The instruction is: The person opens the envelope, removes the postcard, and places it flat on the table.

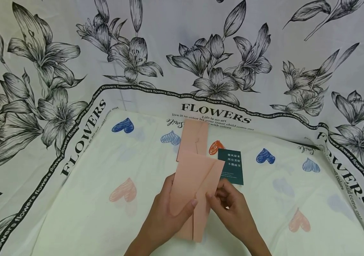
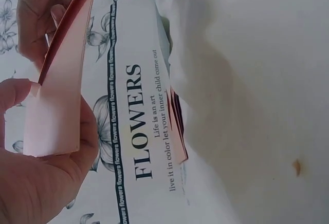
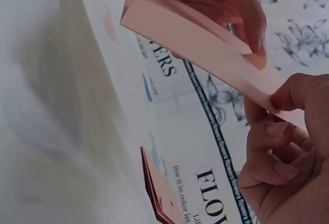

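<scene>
Pink envelope (image 1: 189, 185), head view: it is on my side of the lying envelope (image 1: 192, 138), and its top edge overlaps the near end of that piece in this view. My left hand (image 1: 169, 217) grips the pink envelope, thumb across the front face. My right hand (image 1: 233, 204) pinches its right edge. A dark green card (image 1: 231, 167) with white characters is right of the lying envelope; a blue heart print (image 1: 170, 137) is just left of it.

Left wrist view: the pink envelope is left of the lying envelope, which shows layered edges. My left thumb presses the paper; the dark reddish inner side of the pink envelope is visible along one edge.

Right wrist view: the pink envelope is above and right of the lying envelope. My right thumb and forefinger grasp its edge; the remaining right fingers are curled beneath.
</scene>
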Demonstrator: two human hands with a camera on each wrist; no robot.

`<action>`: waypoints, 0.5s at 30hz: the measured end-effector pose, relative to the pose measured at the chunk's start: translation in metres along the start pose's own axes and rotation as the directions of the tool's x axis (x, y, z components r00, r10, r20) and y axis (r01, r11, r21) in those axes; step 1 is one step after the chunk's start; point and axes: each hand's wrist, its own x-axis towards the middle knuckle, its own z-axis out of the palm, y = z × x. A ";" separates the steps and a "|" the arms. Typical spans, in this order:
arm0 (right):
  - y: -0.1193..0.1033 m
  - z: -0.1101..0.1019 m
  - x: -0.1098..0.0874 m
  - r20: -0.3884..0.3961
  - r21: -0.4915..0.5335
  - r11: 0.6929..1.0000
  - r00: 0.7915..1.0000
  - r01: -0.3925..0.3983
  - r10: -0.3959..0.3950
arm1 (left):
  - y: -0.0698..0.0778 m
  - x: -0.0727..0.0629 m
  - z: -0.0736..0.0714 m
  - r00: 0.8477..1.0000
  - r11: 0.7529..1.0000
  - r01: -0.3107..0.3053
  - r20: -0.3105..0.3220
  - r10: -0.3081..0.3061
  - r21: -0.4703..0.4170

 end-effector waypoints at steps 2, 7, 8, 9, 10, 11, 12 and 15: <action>0.001 0.002 0.001 -0.009 0.005 1.000 1.000 -0.013 0.013 | 0.000 0.001 0.000 1.000 1.000 0.002 0.002 -0.002 -0.006; 0.001 0.007 0.003 -0.007 0.024 0.998 0.998 -0.062 0.062 | -0.001 0.001 0.000 1.000 1.000 0.001 0.006 -0.001 -0.011; 0.001 0.007 0.003 0.000 0.029 0.997 0.998 -0.066 0.066 | 0.000 0.001 0.000 1.000 1.000 0.005 0.005 -0.005 -0.003; 0.000 0.008 0.003 0.005 0.031 0.997 0.998 -0.068 0.068 | 0.000 0.001 0.000 1.000 1.000 0.009 0.001 -0.009 0.005; 0.000 0.008 0.004 0.010 0.034 0.997 0.998 -0.070 0.070 | 0.000 0.001 0.000 1.000 1.000 0.014 -0.002 -0.014 0.013; 0.000 0.009 0.004 0.015 0.036 0.997 0.997 -0.072 0.071 | 0.000 0.001 0.000 1.000 1.000 0.021 -0.007 -0.021 0.020; -0.001 0.009 0.004 0.017 0.036 0.997 0.997 -0.074 0.073 | 0.000 0.001 0.000 0.999 0.999 0.029 -0.016 -0.029 0.031; -0.002 0.010 0.004 0.017 0.027 0.997 0.997 -0.076 0.075 | 0.001 0.001 0.000 0.999 0.998 0.035 -0.030 -0.033 0.043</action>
